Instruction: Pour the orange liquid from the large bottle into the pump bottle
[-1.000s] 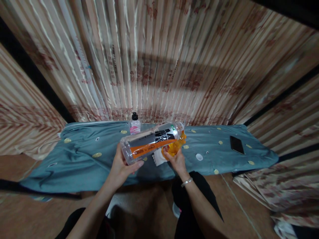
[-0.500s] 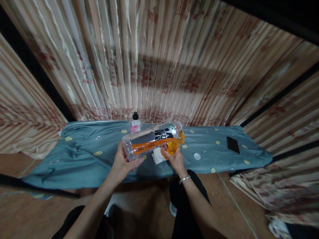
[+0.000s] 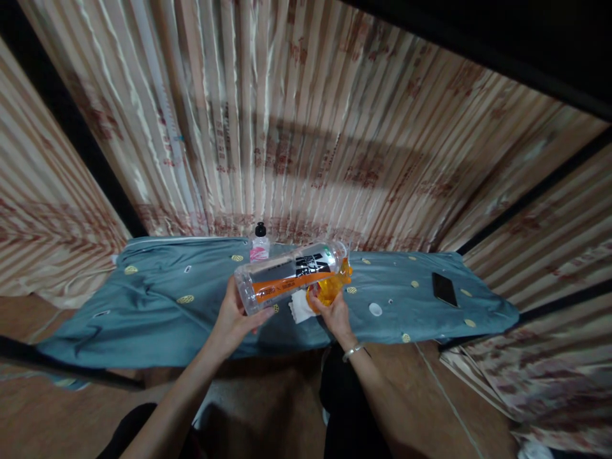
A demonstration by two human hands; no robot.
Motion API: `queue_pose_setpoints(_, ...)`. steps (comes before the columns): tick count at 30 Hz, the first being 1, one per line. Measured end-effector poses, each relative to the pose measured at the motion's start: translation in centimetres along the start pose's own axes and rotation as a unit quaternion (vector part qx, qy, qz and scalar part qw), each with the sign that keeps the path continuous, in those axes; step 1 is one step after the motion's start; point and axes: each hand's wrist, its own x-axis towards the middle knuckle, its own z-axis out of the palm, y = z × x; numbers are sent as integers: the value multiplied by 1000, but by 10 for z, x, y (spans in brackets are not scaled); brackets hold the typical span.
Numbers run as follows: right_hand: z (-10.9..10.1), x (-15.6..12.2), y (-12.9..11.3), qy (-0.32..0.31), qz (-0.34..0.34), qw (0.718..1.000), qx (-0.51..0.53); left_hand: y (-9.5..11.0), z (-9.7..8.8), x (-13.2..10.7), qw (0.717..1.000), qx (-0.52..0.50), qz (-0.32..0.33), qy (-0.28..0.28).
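My left hand [image 3: 239, 319] is closed round the base end of a large clear plastic bottle [image 3: 275, 280] with an orange and silver label. The bottle lies tilted in the air, its neck end up and to the right. My right hand [image 3: 335, 317] grips an amber see-through bottle [image 3: 329, 290], held just below the clear bottle's neck end. How the two meet there is hard to make out. A crumpled white cloth or tissue [image 3: 300, 308] sits just left of my right fingers; whether they touch it is unclear.
A small clear bottle with a black cap and pink label [image 3: 260, 247] stands behind the large one. On the teal patterned bedsheet [image 3: 157, 319] are a black phone [image 3: 445, 289] at the right and a white round disc [image 3: 375, 309]. A pleated curtain [image 3: 306, 159] hangs behind, between dark posts.
The view has tilted slightly, so the scene sits a little lower in the picture. Both hands keep their hold, with the clear bottle at nearly the same slant.
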Motion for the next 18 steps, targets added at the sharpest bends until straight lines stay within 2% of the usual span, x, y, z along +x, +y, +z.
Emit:
queue_pose_setpoints(4,2,0,3,-2,2,1000,-1,-6,-7,0,1000,2,6,-12)
queue_pose_setpoints(11,4,-1,6,-6,-2,1000,27,-4,-2,-5,1000,0,16,-3)
queue_pose_setpoints(18,3,0,8,-17,17,1000,20,-11,-7,-2,1000,-3,3,-8)
